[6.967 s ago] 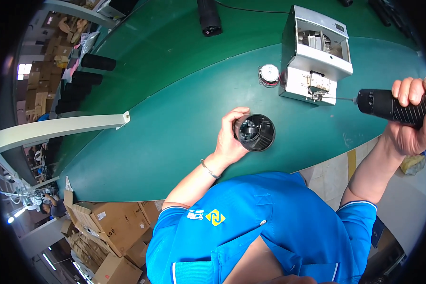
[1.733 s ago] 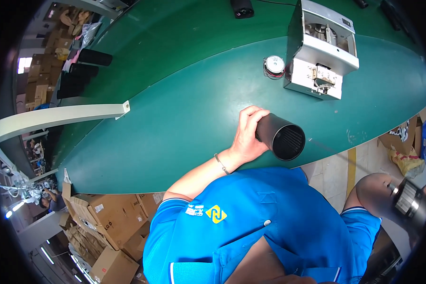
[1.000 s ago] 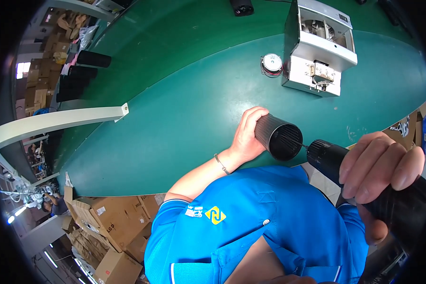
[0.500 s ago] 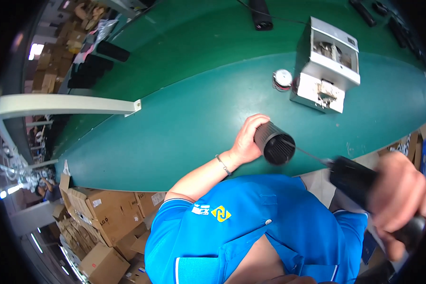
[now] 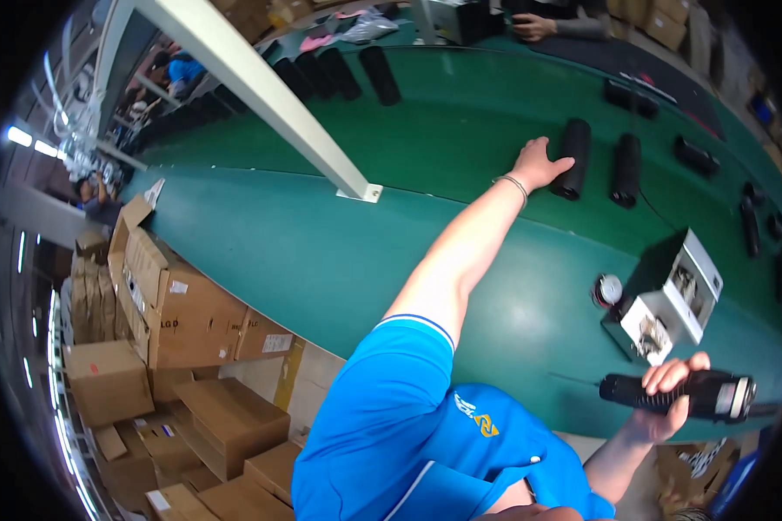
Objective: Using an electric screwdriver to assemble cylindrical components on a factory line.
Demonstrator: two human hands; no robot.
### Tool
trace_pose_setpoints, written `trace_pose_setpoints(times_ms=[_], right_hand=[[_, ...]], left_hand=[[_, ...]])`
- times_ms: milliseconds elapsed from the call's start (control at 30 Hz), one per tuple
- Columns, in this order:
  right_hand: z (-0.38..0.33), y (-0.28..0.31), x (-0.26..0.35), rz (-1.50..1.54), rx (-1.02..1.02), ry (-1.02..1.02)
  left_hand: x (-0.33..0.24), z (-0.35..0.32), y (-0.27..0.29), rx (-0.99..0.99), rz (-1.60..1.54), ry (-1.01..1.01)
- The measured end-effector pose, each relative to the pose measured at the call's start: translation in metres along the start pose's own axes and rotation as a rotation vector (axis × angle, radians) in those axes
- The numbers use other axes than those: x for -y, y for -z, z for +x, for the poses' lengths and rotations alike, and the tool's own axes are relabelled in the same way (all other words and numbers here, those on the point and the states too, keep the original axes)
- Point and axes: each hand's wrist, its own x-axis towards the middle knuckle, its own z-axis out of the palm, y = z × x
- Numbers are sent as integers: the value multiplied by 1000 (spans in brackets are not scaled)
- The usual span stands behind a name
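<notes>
My left hand (image 5: 539,167) is stretched out over the far green strip, thumb and fingers apart. It is beside a black cylindrical housing (image 5: 575,158), with the thumb at its side. A second black cylinder (image 5: 626,171) lies just right of that one. Near the table's front edge, my right hand (image 5: 666,392) is wrapped round a black electric screwdriver (image 5: 630,391), whose thin bit points left. Beyond the screwdriver stands a white and dark screw feeder box (image 5: 682,295). A small round white-topped part with dark sides (image 5: 607,289) sits at its left.
A pale metal post (image 5: 252,95) is fixed to the table by a foot plate. More black cylinders (image 5: 380,76) line the far strip. Across it, another person's hand (image 5: 534,28) rests near a dark mat. Cardboard boxes (image 5: 191,300) are stacked at the left, below the green tabletop (image 5: 321,269).
My left hand has moved from close to my body to the far strip; the ribbed black cylinder is no longer near my chest. The screwdriver has swung level. The view has turned left.
</notes>
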Motion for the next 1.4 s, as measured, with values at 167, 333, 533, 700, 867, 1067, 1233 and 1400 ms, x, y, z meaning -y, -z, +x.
trace_pose_setpoints(times_ms=[167, 333, 533, 700, 867, 1067, 1233, 1400], right_hand=[[3, -6, -2, -106, -88, 12], [15, -14, -20, -163, -30, -11], [17, -32, -20, -255, -200, -89], [20, -33, -16, -308, -259, -59], [18, -17, 40, -375, -265, 149], [23, 9, 85, -473, -77, 434], [38, 41, 82, -393, -24, 375], [41, 59, 74, -315, 1, 276]], left_hand=[[64, 40, 70, -686, 14, 49], [181, 85, 146, -1020, 132, 186], [223, 137, 182, -935, 1, 99], [262, 176, 201, -900, -164, 33], [206, 137, 179, -711, -204, 50], [91, 30, 96, -244, -173, -63], [12, -85, 52, 164, -194, -54], [-15, -171, 36, 346, -421, -226]])
